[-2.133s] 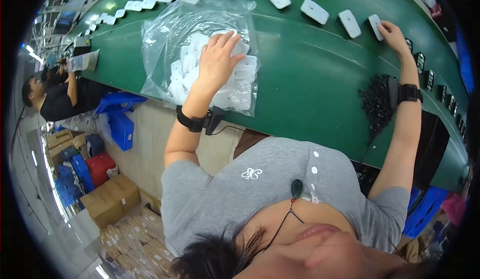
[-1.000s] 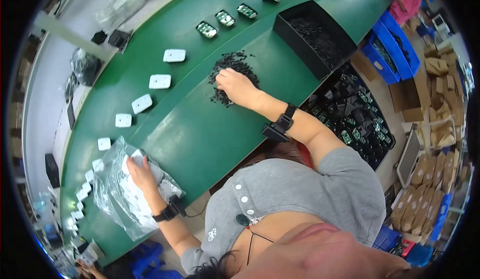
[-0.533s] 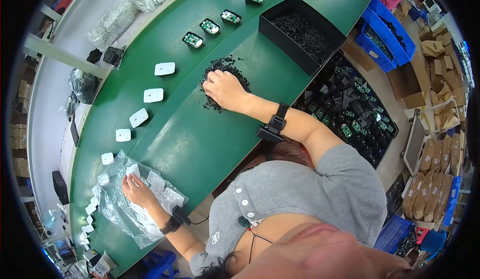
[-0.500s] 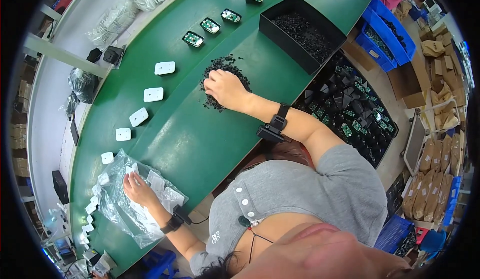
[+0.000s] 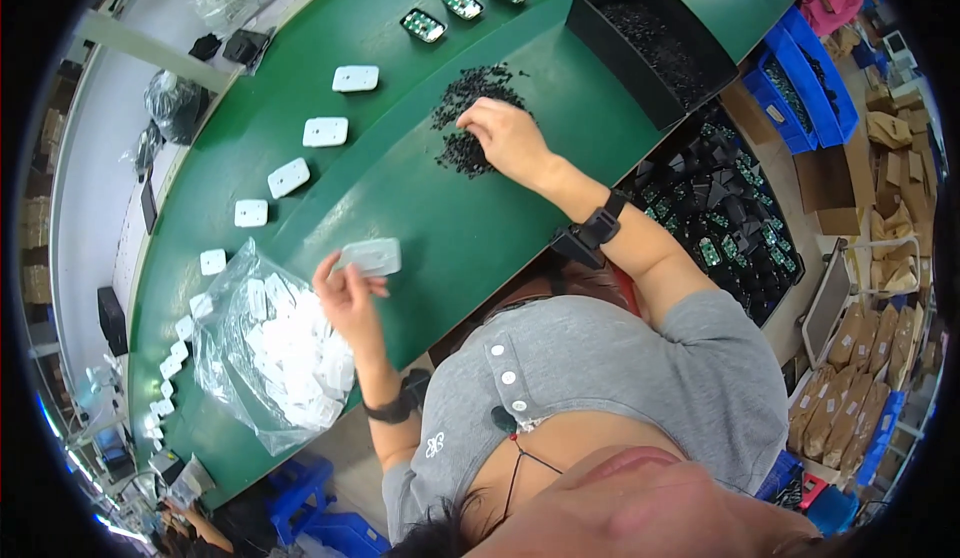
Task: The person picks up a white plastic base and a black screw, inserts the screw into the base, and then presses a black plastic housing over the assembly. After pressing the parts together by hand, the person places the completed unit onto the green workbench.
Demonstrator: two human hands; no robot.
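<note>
My left hand [image 5: 348,296] grips a translucent white plastic cover [image 5: 375,256] between thumb and fingers, raised over the green table [image 5: 440,258]. Just left of it lies an open clear plastic bag [image 5: 222,368] full of similar white pieces [image 5: 300,353]. My right hand [image 5: 508,141] is over a loose pile of small black parts [image 5: 480,86], thumb and fingertips pinched together; whatever they hold is too small or hidden to make out. Along the far side, white-topped units [image 5: 325,132] form a curved row, followed by black housings with green circuit boards [image 5: 423,26].
A black open box [image 5: 618,76] of small black parts stands on the table to the right. Beyond the near edge sits a large tray of housings and boards [image 5: 715,213]. Blue bins [image 5: 785,108] and a cardboard box [image 5: 835,183] are farther right. A blue stool [image 5: 335,530] is below.
My left hand has come out of the bag and moved up and right, now with a cover. My right hand has lifted from the pile, fingers pinched. The whole view has shifted slightly.
</note>
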